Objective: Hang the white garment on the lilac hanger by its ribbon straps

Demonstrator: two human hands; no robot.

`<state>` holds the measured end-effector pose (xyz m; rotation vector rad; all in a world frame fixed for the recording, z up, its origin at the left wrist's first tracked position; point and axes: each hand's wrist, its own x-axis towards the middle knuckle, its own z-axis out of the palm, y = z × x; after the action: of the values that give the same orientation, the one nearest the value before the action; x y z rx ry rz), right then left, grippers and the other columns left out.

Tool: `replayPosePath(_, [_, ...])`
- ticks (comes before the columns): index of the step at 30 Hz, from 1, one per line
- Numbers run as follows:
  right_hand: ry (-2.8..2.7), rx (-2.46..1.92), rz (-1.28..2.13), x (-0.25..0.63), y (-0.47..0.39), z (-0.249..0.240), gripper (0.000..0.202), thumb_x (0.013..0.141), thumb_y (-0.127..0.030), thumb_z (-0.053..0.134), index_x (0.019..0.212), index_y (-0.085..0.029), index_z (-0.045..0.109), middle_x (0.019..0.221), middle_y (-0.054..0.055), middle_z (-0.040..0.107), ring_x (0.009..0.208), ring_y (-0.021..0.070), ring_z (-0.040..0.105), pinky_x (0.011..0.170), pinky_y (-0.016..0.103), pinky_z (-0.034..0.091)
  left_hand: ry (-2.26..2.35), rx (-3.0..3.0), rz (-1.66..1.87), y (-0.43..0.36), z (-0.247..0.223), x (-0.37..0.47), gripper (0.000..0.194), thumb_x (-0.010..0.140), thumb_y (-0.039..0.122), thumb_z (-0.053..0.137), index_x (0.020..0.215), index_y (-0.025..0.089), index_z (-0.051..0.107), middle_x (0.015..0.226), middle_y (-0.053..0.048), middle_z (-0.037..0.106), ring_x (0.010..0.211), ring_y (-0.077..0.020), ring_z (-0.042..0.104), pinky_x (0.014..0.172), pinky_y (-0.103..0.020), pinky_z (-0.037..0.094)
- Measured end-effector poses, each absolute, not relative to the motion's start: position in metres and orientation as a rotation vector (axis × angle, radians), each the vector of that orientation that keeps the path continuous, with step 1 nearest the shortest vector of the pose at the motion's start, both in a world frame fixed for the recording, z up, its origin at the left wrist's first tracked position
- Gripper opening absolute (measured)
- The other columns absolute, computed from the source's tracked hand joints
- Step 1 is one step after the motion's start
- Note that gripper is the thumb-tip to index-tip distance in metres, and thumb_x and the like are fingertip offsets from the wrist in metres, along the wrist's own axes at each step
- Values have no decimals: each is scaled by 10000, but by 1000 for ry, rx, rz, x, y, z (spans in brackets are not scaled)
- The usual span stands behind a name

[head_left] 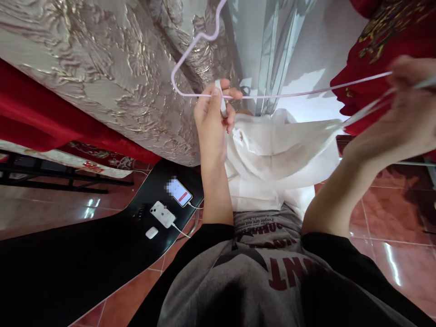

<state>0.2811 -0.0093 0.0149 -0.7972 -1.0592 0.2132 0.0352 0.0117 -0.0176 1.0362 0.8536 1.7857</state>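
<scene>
Tiles [378,195]; right hand [413,93] apparently on hanger [286,96]

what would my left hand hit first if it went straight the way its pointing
Probably the shiny, crumpled silver-beige fabric ahead of the left hand; the bent neck of the thin pale-pink hanger it holds also crosses that line, depth unclear.

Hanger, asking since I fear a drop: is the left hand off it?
No, the left hand holds the hanger and a white strap.

Pink hanger [282,96] – left hand [216,106] on its bar – above white fabric [272,154].
</scene>
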Motion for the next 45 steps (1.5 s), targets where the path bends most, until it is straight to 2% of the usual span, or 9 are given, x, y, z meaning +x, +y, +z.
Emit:
replayPosePath(4, [-1587,-858,266,232,17,-1,192,942,-333,595,1044,-303,755,1042,-21,752,1056,188,686,1007,412,552,840,1045,1767,11,-21,37,216,1044,241,487,936,247,674,915,-57,705,473,-146,426,388,-286,231])
replayPosePath(9, [-1627,-981,183,239,28,-24,249,979,-396,511,1021,-309,740,965,3,734,1011,184,647,931,402,558,852,1088,1869,8,-27,6,247,939,49,460,1029,206,629,1078,-63,746,607,-160,627,390,-260,271])
replayPosePath(13, [-1592,-955,99,253,23,-27,281,970,-311,480,922,-309,758,881,10,711,923,186,640,865,399,561,957,1167,2235,5,-32,-30,383,851,2,547,1157,221,622,1319,-3,669,892,-169,711,401,-220,288])
replayPosePath(17, [-1618,-943,109,255,23,-25,332,912,-158,464,951,-310,756,891,-8,719,917,182,649,841,402,565,1111,1366,2365,19,-28,-46,262,844,123,717,1099,184,705,1159,-44,737,939,-201,713,444,-212,392])
replayPosePath(22, [-1649,-832,158,244,21,-27,464,838,7,404,903,-300,746,925,-46,746,984,173,675,893,403,558,994,1691,2072,41,0,-38,170,877,97,800,1039,131,758,961,-43,755,935,-203,716,875,-330,582])
replayPosePath(29, [-1638,-885,130,239,15,-27,308,863,-62,547,882,-301,742,960,-47,748,995,185,676,954,444,546,1147,2028,1463,32,70,-27,473,692,-210,802,995,146,734,939,8,646,922,-178,648,841,-219,545])
replayPosePath(35, [-1657,-871,117,235,13,-29,195,895,-201,605,948,-325,744,1023,-33,756,1007,196,679,941,457,563,1093,1517,1792,32,45,-25,277,953,-110,554,1001,140,662,902,-15,662,811,-172,688,725,-236,544])
replayPosePath(38, [-1662,-879,105,230,13,-29,173,889,-232,624,960,-336,743,1029,-28,759,1022,195,683,960,451,569,781,1043,2103,28,5,-5,83,1098,172,448,1098,152,528,883,-58,705,698,-166,671,676,-273,547])
replayPosePath(45, [-1587,-774,111,245,16,-30,260,860,-265,687,1099,-351,744,1093,-16,751,1082,206,698,1058,479,542,608,1043,1885,20,-15,33,273,1093,99,302,951,244,484,649,13,574,740,-180,694,757,-291,545])
